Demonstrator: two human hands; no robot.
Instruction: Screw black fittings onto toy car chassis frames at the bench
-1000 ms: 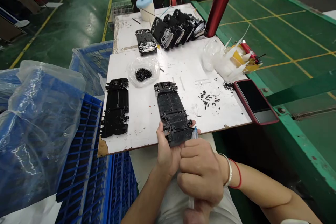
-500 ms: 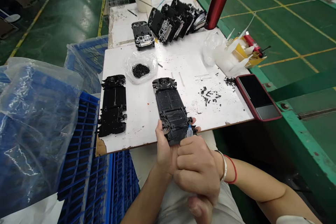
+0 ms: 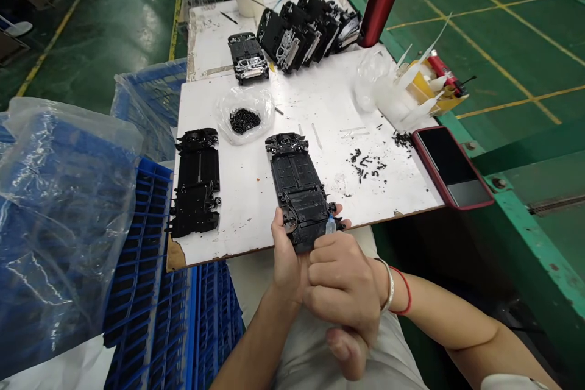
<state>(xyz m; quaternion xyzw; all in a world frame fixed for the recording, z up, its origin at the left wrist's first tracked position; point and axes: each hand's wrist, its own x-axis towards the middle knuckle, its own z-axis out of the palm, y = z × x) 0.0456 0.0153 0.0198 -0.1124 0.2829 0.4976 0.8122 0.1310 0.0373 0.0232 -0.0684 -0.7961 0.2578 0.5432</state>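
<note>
A black model-car chassis lies with its far end over the white tabletop and its near end in my left hand. The thumb rests along its left side, and fingertips show beyond its right edge. My right hand is closed around a clear dispenser with a blue nozzle; most of it is hidden in the fist. Its tip is at the chassis's near right corner, by the wheel mount; whether it touches, I cannot tell. To the left, a second black chassis lies flat on the table.
A clear bag of small black parts sits beyond the chassis. Loose black bits and a phone lie to the right. Several chassis lean in a row at the back, near a red post. Blue crates stand left.
The view has shifted very slightly. Both hands, the chassis and the dispenser keep nearly the same positions relative to each other.
</note>
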